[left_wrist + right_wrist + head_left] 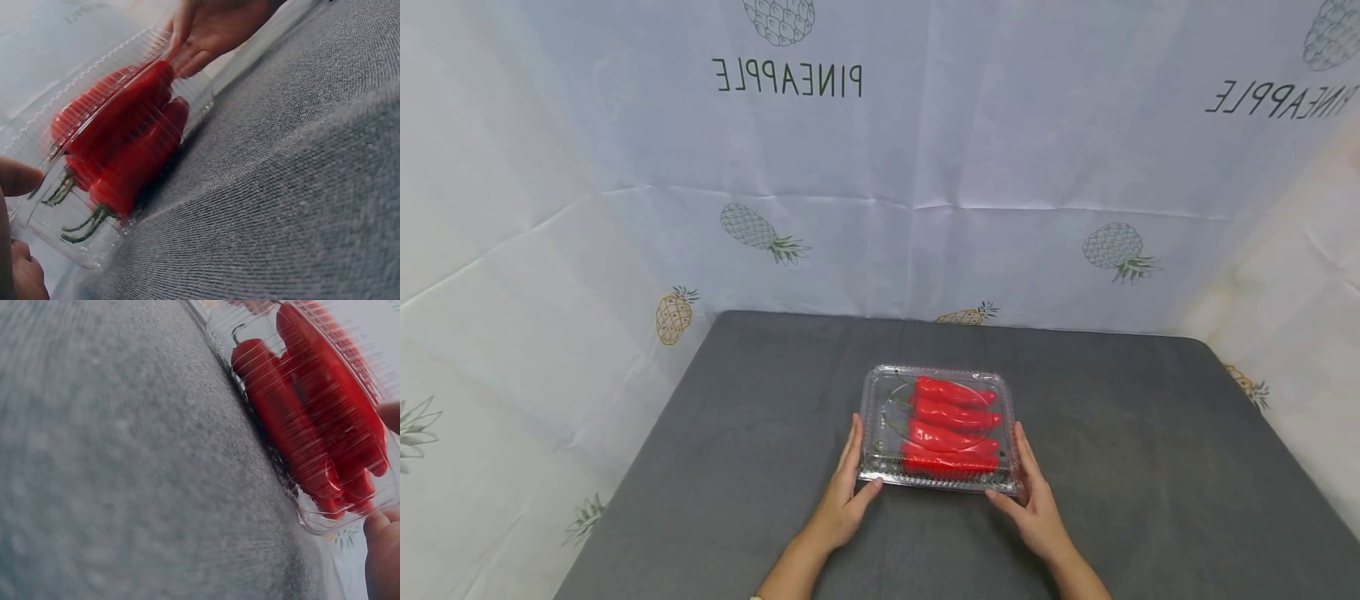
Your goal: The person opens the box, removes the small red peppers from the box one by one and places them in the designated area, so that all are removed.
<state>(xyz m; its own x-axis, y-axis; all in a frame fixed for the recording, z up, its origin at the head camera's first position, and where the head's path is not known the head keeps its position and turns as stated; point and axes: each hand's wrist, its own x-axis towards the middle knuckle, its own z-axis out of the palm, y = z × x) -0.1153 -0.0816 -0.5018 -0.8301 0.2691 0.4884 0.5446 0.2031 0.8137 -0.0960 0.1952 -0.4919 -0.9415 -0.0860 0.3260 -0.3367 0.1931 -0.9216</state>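
A clear plastic clamshell box [880,437] with its lid down sits low over the grey cloth, in the middle of the head view. Several red chili peppers [953,415] lie side by side inside it, their green stems [87,226] towards the left. My left hand [842,504] grips the box's left end, thumb at the front corner and fingers along the side. At the opposite end, my right hand [1037,508] holds it the same way. Whether the box's underside touches the cloth, I cannot tell.
The table under a dark grey cloth [760,417] spreads to both sides of the box. Behind it hangs a pale curtain [880,150] with pineapple prints and mirrored lettering, which also runs along the left and right sides.
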